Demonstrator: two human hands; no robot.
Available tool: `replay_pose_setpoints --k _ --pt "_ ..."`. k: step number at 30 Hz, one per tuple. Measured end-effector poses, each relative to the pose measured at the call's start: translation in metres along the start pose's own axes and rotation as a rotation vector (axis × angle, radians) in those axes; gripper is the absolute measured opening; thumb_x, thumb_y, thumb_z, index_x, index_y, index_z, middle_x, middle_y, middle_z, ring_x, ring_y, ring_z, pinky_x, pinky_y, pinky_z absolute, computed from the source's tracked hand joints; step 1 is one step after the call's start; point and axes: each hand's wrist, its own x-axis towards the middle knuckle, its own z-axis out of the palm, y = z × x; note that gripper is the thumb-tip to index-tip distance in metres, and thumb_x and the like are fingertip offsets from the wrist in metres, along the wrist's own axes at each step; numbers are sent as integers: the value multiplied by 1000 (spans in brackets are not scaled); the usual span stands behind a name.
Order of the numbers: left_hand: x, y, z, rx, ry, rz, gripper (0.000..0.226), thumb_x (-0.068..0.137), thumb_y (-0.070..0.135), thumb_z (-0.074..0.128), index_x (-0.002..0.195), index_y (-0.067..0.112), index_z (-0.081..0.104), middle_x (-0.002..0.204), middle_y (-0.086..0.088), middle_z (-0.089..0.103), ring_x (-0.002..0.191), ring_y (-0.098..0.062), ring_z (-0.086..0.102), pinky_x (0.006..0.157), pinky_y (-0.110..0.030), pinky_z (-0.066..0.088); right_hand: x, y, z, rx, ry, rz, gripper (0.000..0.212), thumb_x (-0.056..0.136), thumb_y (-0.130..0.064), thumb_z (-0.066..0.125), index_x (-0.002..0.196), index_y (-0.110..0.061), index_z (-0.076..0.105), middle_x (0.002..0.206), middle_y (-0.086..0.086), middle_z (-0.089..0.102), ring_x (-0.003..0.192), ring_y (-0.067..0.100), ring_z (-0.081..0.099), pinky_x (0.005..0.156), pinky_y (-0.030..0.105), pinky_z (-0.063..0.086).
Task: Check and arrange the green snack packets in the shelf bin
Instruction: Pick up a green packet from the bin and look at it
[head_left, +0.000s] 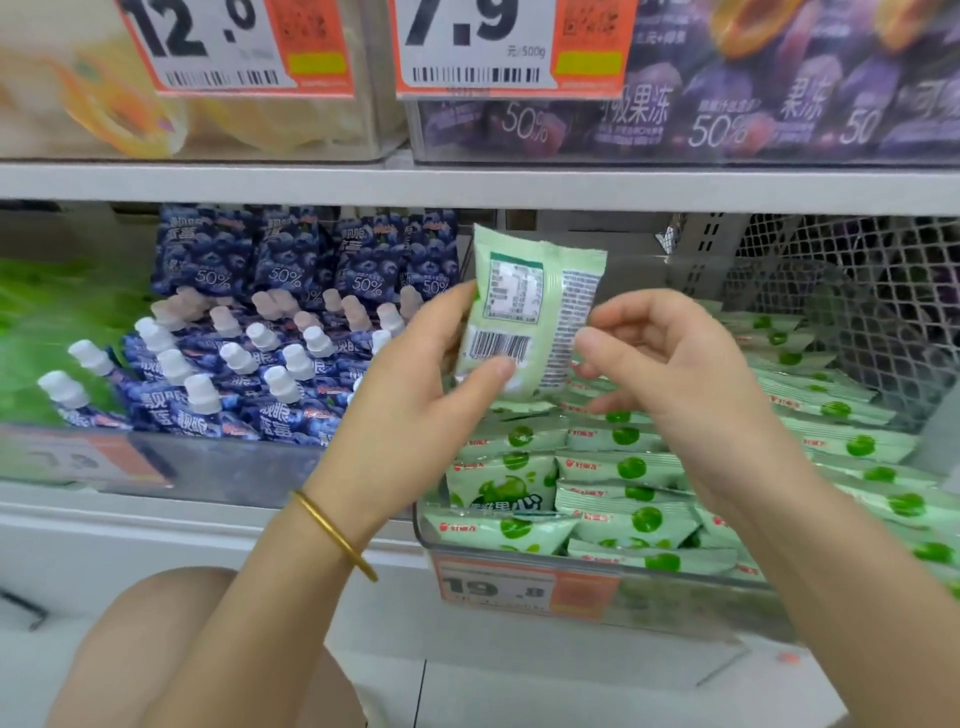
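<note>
Head view: your left hand (415, 395) holds one green packet (524, 306) upright, barcode side toward you, fingers (451, 314) clamped on its lower left. Your right hand (675, 364) curls its fingers at its right edge; grip cannot be confirmed. Below your fingers, more green packets (623, 467) fill the shelf bin (423, 535).

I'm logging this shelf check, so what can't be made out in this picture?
Head view:
The held packet: front faces away; print too small; left hand covers its lower edge.
The right hand: whether it pinches the packet is unclear.
The blueberry bin's price tag: blurred.
The 7.9 price tag: cut by the top edge.
</note>
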Motion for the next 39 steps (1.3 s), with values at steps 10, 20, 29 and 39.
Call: replay_pose_setpoints --k 10,20,29,39 --pt "-7 -3 -6 -173 -151 80 77 84 2 62 138 41 22 133 5 53 110 -9 61 88 -27 52 4 3 4 132 33 60 4 89 -16 61 86 -17 63 62 -11 67 54 0 60 48 17 47" --pt "-11 -2 -10 -203 -210 34 74 80 -1 65 134 37 32 146 7 37 115 -4 56 90 -21 49 5 3 10 177 31 56 5 89 -18 60 91 -15 64 69 -9 70 59 2 63 49 17 48" --pt "-12 -1 -10 -204 -205 15 76 81 -6 65 134 37 31 145 9 38 114 -2 56 91 -21 49 4 1 9 193 34 65 5 89 -18 60 90 -15 64 71 -8 71 62 3 64 53 20 50" --pt "-14 -1 -11 -191 -192 21 75 79 4 64 140 32 30 141 12 44 115 -4 57 93 -25 49 1 -2 9 219 -2 75 12 84 -24 61 92 -14 62 73 -5 71 64 6 66 53 22 51"
